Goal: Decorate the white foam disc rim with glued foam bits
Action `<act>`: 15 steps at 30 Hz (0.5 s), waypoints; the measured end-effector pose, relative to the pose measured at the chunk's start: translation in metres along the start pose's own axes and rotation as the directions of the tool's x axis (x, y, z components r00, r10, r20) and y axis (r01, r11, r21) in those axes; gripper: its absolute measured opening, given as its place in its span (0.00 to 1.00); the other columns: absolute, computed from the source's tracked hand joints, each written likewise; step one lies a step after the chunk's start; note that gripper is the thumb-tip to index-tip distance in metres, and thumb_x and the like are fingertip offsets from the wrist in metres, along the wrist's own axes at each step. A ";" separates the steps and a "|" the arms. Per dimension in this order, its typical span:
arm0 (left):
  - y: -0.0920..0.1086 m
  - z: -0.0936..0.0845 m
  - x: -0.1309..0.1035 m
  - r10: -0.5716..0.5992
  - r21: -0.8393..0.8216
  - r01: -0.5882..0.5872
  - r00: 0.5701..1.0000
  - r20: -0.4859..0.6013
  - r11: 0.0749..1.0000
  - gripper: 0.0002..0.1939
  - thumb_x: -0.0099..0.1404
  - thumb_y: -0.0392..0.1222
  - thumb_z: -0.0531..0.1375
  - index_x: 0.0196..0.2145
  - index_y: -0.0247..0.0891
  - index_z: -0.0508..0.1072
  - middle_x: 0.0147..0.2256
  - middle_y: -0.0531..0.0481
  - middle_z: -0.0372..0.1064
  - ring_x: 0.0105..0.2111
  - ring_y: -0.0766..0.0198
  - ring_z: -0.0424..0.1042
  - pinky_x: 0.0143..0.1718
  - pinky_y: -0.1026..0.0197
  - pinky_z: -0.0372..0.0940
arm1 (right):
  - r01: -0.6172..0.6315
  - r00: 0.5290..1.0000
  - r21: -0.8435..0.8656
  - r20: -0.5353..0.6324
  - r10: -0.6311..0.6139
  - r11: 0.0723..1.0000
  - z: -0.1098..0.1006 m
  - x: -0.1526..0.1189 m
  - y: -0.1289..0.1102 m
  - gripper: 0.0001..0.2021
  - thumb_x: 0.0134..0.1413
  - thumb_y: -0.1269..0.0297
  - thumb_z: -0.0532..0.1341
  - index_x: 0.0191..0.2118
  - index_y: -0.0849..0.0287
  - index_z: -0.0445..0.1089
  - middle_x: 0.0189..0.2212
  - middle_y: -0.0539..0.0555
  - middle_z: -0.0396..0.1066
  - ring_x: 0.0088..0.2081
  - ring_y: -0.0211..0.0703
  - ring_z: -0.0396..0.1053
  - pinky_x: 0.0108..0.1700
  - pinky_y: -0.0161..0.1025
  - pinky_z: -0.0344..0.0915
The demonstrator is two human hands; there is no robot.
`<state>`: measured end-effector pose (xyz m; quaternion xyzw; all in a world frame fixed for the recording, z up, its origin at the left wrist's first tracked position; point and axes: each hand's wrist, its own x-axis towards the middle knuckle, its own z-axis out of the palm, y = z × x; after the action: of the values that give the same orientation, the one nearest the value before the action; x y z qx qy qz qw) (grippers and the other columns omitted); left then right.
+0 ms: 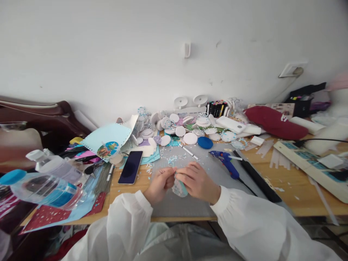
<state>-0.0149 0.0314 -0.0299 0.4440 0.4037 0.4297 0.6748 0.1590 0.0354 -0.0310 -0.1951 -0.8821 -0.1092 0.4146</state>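
Note:
Over the grey mat (165,206), my left hand (162,182) and my right hand (199,183) meet at their fingertips. A pale round piece (179,189), white with a light teal part, hangs below the fingers. My right hand is closed on it, with its fingers hiding the upper part. My left hand is closed in a pinch at the upper edge; what sits between its thumb and finger is too small to make out. Beyond the hands lie a white pen (188,152) and scattered blue and white bits (174,159).
A blue glue gun (227,163) and a black strip (258,177) lie to the right. White discs (190,138) and a blue lid (205,142) are piled behind. On the left are a phone (131,167) and bottles (46,188). A power strip (312,170) stands far right.

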 end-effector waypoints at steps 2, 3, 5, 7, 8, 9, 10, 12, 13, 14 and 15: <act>-0.002 -0.010 0.003 0.009 0.001 -0.009 0.999 -0.048 1.000 0.20 0.54 0.55 0.62 0.20 0.36 0.62 0.13 0.64 0.39 0.14 0.76 0.37 0.17 0.66 0.36 | -0.042 0.999 0.043 0.021 0.041 0.998 -0.006 -0.010 0.001 0.10 0.56 0.73 0.57 0.45 0.60 0.64 0.39 0.57 0.70 0.39 0.44 0.66 0.44 0.45 0.61; -0.002 -0.016 0.005 0.016 0.005 -0.016 0.997 -0.075 1.000 0.18 0.55 0.54 0.61 0.22 0.35 0.65 0.12 0.64 0.39 0.14 0.76 0.37 0.17 0.66 0.36 | -0.070 0.997 0.057 0.028 0.069 0.996 -0.009 -0.015 0.001 0.11 0.56 0.70 0.58 0.46 0.60 0.64 0.39 0.58 0.69 0.39 0.45 0.65 0.43 0.46 0.60; -0.003 -0.028 0.011 0.031 0.019 -0.029 0.992 -0.122 0.999 0.17 0.55 0.52 0.61 0.22 0.34 0.68 0.12 0.64 0.40 0.14 0.76 0.38 0.17 0.66 0.37 | -0.099 0.992 0.073 0.090 0.092 0.992 -0.014 -0.027 0.000 0.11 0.55 0.66 0.60 0.44 0.60 0.64 0.36 0.57 0.68 0.37 0.45 0.63 0.42 0.45 0.60; -0.005 -0.038 0.017 0.036 0.036 -0.031 0.990 -0.140 0.999 0.16 0.54 0.50 0.61 0.20 0.34 0.68 0.11 0.63 0.41 0.13 0.76 0.40 0.17 0.66 0.38 | -0.085 0.978 0.085 0.196 0.067 0.993 -0.015 -0.036 -0.002 0.12 0.55 0.61 0.61 0.43 0.59 0.65 0.35 0.55 0.68 0.37 0.45 0.63 0.42 0.45 0.59; -0.007 -0.041 0.020 0.035 0.045 -0.029 0.990 -0.139 0.999 0.15 0.54 0.49 0.61 0.19 0.34 0.69 0.11 0.62 0.42 0.13 0.76 0.42 0.17 0.66 0.39 | -0.070 0.967 0.086 0.250 0.046 0.994 -0.013 -0.040 -0.003 0.13 0.55 0.59 0.61 0.43 0.59 0.65 0.35 0.55 0.68 0.37 0.45 0.63 0.42 0.45 0.58; -0.008 -0.044 0.023 0.032 0.052 -0.025 0.991 -0.133 0.998 0.15 0.53 0.48 0.61 0.18 0.34 0.68 0.11 0.62 0.43 0.13 0.76 0.43 0.17 0.66 0.39 | -0.057 0.954 0.080 0.299 0.031 0.995 -0.011 -0.042 -0.004 0.13 0.55 0.58 0.61 0.43 0.59 0.66 0.36 0.55 0.68 0.37 0.45 0.63 0.42 0.45 0.58; -0.010 -0.046 0.025 0.026 0.059 -0.018 0.992 -0.122 0.998 0.15 0.53 0.47 0.61 0.17 0.34 0.68 0.11 0.61 0.45 0.13 0.76 0.44 0.18 0.66 0.40 | -0.048 0.940 0.066 0.339 0.023 0.997 -0.008 -0.044 -0.005 0.13 0.55 0.58 0.62 0.42 0.59 0.66 0.36 0.54 0.68 0.37 0.45 0.63 0.43 0.45 0.57; -0.013 -0.048 0.027 0.005 0.070 0.002 0.996 -0.088 0.998 0.15 0.51 0.46 0.62 0.15 0.34 0.67 0.11 0.60 0.47 0.13 0.75 0.47 0.18 0.66 0.41 | -0.055 0.925 0.022 0.379 0.043 0.998 -0.001 -0.044 -0.004 0.09 0.56 0.61 0.61 0.41 0.59 0.66 0.35 0.54 0.69 0.37 0.44 0.64 0.42 0.44 0.57; -0.014 -0.049 0.027 -0.007 0.076 0.012 0.998 -0.069 0.997 0.15 0.50 0.46 0.62 0.14 0.34 0.66 0.10 0.59 0.48 0.13 0.75 0.48 0.18 0.65 0.42 | -0.071 0.924 -0.002 0.378 0.067 0.997 0.003 -0.043 -0.004 0.07 0.57 0.64 0.60 0.40 0.59 0.67 0.34 0.53 0.68 0.36 0.44 0.63 0.41 0.44 0.57; -0.014 -0.051 0.027 -0.018 0.081 0.022 0.998 -0.052 0.996 0.15 0.50 0.45 0.62 0.13 0.34 0.66 0.10 0.59 0.48 0.13 0.75 0.48 0.18 0.65 0.43 | -0.096 0.925 -0.023 0.367 0.098 0.995 0.006 -0.040 -0.003 0.05 0.57 0.66 0.60 0.39 0.59 0.67 0.34 0.53 0.68 0.36 0.44 0.63 0.40 0.43 0.57; -0.015 -0.052 0.026 -0.027 0.088 0.031 0.999 -0.039 0.996 0.15 0.49 0.45 0.62 0.13 0.34 0.66 0.10 0.59 0.49 0.13 0.75 0.48 0.18 0.65 0.43 | -0.125 0.928 -0.036 0.349 0.130 0.991 0.007 -0.037 -0.002 0.05 0.57 0.67 0.59 0.39 0.58 0.67 0.33 0.54 0.68 0.36 0.44 0.63 0.39 0.43 0.58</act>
<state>-0.0520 0.0657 -0.0627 0.4592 0.4415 0.4099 0.6529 0.1748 0.0269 -0.0646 -0.2712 -0.9266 -0.0513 0.2556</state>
